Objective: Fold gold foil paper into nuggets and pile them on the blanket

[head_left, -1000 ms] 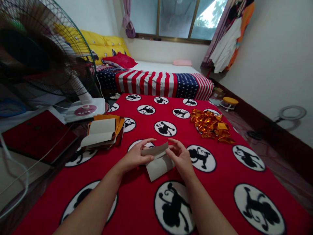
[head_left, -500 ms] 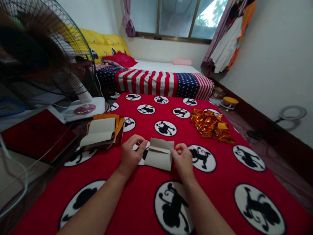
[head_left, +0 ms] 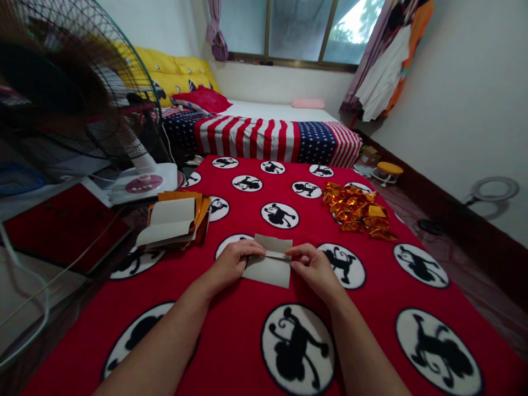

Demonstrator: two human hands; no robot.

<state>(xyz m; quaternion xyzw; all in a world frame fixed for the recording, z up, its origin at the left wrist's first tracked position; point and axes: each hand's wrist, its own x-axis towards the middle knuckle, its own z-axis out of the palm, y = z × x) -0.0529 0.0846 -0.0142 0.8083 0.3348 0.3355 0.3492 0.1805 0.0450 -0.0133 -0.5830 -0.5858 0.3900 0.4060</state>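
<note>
A pale grey paper sheet [head_left: 269,273] with a raised crosswise fold lies on the red cloth [head_left: 231,335] in front of me. My left hand [head_left: 231,263] is closed on the left part of the fold, its fingertips pressed on the strip. At the right end of that fold, my right hand [head_left: 314,268] pinches the paper between thumb and fingers. A stack of paper sheets [head_left: 172,217], grey on top with gold ones beneath, rests to the left. Several shiny gold folded paper pieces [head_left: 358,212] lie in a heap at the right.
An electric fan [head_left: 142,181] with blurred blades stands at the left, beside a dark red panel [head_left: 61,225] and a white cable [head_left: 25,286]. Beyond the cloth is a bed with a striped, starred cover [head_left: 256,138]. A yellow stool [head_left: 390,169] stands back right.
My left hand has moved right onto the fold of the paper. My right hand has shifted slightly in along its right edge. The paper stays nearly in place.
</note>
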